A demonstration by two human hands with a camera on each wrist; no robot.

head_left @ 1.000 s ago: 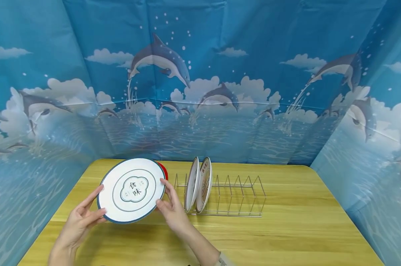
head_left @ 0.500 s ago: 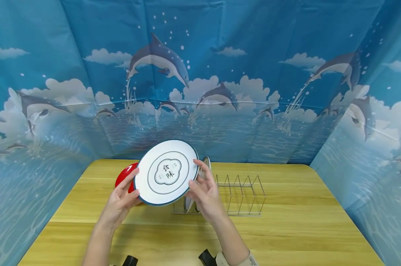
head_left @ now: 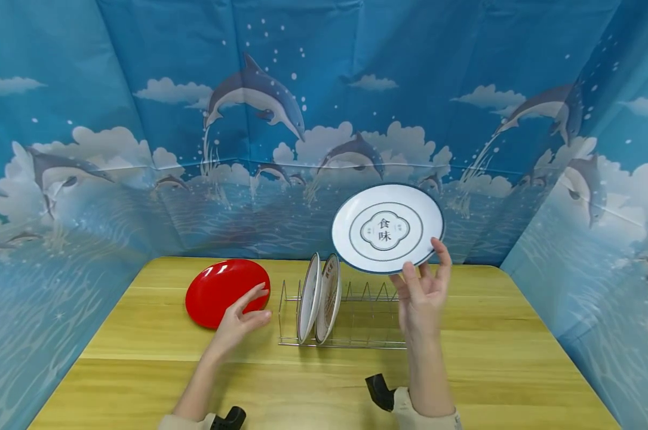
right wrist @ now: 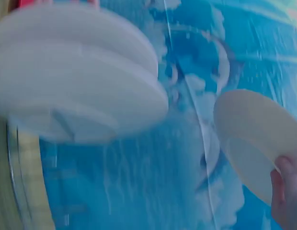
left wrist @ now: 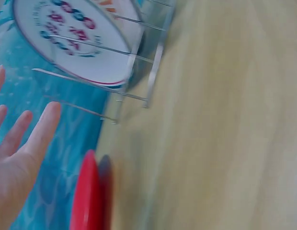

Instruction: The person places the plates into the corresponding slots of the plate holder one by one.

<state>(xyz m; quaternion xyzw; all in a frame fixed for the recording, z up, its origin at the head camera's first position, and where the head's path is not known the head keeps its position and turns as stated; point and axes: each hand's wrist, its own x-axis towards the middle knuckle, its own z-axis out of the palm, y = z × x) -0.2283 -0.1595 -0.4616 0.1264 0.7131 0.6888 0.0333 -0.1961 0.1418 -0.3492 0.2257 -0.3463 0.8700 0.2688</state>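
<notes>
A white plate [head_left: 388, 228] with a blue rim is held aloft above the right part of the wire rack [head_left: 367, 344], printed face toward the viewer. The right hand [head_left: 424, 298] pinches its lower right edge. The left hand [head_left: 237, 325], on the rim half a second earlier, has let go and holds nothing, near the red plate [head_left: 218, 289]; support thus appears to rest with one hand. Two plates [head_left: 309, 298] stand edgewise in the rack on the wooden surface [head_left: 506, 358].
</notes>
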